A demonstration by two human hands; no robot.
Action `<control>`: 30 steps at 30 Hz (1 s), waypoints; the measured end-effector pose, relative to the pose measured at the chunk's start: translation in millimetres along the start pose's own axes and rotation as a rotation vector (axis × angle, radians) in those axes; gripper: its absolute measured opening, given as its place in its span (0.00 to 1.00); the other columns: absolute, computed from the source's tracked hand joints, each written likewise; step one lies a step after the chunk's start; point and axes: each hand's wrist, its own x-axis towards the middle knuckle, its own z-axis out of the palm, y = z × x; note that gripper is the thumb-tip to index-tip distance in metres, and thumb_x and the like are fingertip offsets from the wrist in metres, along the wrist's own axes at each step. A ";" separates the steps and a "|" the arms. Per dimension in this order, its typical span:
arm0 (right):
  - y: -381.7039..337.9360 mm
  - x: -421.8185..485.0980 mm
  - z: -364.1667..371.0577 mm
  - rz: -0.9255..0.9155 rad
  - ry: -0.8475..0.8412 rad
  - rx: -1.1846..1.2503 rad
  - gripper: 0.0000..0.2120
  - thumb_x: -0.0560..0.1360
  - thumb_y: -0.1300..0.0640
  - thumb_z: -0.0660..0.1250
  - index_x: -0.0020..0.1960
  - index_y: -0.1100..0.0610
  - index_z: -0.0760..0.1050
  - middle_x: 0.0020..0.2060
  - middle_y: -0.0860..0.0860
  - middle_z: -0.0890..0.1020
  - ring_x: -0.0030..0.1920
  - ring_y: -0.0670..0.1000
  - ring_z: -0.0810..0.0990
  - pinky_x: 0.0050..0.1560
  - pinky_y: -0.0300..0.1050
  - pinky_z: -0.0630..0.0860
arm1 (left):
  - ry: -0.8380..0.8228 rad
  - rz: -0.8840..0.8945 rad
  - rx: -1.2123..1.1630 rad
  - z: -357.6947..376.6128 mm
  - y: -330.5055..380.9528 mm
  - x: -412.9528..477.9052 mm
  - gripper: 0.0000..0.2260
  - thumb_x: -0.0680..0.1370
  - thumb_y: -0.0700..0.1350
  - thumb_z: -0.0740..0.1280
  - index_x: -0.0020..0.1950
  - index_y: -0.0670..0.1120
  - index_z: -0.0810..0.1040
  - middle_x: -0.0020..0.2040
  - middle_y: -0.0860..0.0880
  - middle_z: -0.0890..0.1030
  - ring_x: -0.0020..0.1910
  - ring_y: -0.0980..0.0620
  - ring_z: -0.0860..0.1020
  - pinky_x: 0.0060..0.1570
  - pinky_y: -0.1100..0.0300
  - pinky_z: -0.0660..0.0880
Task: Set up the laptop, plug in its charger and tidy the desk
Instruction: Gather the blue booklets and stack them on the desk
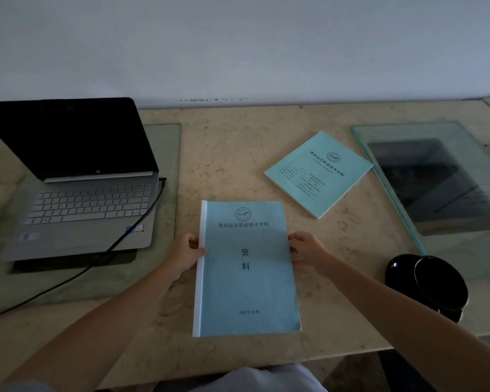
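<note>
A silver laptop (88, 205) stands open at the left of the desk, its screen dark. A black charger cable (130, 233) runs from the laptop's right side across its corner and off the desk's left front. In front of me lies a blue bound booklet (246, 278) with a white spine. My left hand (186, 254) grips its left edge and my right hand (306, 250) grips its right edge. A second, thinner blue booklet (320, 174) lies askew further back to the right.
The beige stone desk (227, 154) meets a white wall at the back. A glass pane (164, 165) lies under the laptop, another glass pane (436, 176) at the right over a dark recess. A black round container (430, 284) sits near the right front edge.
</note>
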 end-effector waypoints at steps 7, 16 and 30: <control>1.1 -0.3 -0.7 -0.024 -0.019 -0.047 0.11 0.77 0.64 0.58 0.52 0.61 0.79 0.46 0.57 0.84 0.45 0.55 0.84 0.40 0.45 0.82 | 0.060 0.066 0.088 -2.3 -6.6 0.2 0.11 0.72 0.42 0.72 0.51 0.41 0.75 0.50 0.43 0.81 0.48 0.46 0.79 0.50 0.51 0.79; -2.3 16.3 -8.9 -0.068 0.011 -0.034 0.11 0.77 0.64 0.59 0.57 0.59 0.74 0.45 0.56 0.81 0.42 0.52 0.81 0.40 0.46 0.81 | -0.035 -0.039 0.065 -7.3 -2.9 3.3 0.12 0.73 0.41 0.69 0.55 0.40 0.75 0.51 0.44 0.79 0.49 0.46 0.79 0.42 0.56 0.79; -50.9 58.6 -75.0 -0.166 0.326 0.306 0.22 0.76 0.64 0.62 0.69 0.59 0.62 0.55 0.55 0.72 0.53 0.52 0.74 0.55 0.56 0.78 | -0.001 0.358 0.227 -34.8 126.9 50.6 0.16 0.76 0.45 0.66 0.63 0.45 0.74 0.57 0.50 0.79 0.52 0.54 0.76 0.48 0.63 0.71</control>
